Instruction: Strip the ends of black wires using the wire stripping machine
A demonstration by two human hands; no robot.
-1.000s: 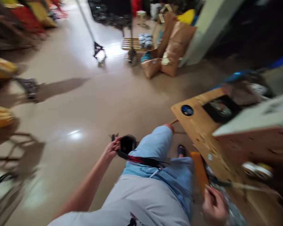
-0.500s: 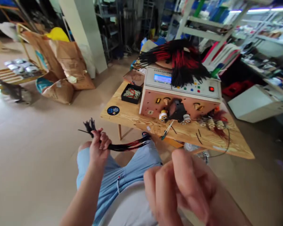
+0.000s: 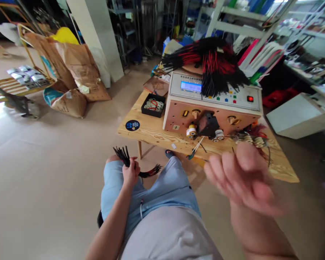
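Note:
My left hand (image 3: 130,172) is shut around a small bundle of black and red wires (image 3: 121,155) above my light blue shorts, with wire ends sticking out on both sides. My right hand (image 3: 238,178) is blurred by motion above the front edge of a wooden table (image 3: 148,135). It is near the spools on the front of a bench wire machine (image 3: 213,101), and I cannot tell whether it holds a thin wire. A large heap of red and black wires (image 3: 213,63) lies on top of the machine.
A black tray (image 3: 153,105) of looped wires and a round sticker (image 3: 132,125) sit on the table. Brown paper sacks (image 3: 70,83) stand at the back left, with metal shelving behind the table. A white box (image 3: 299,115) sits on the floor at right.
My view has swung from the floor up to the table and machine. My left hand has dropped closer to my lap with the bundle, and my right hand has risen over the table's front edge.

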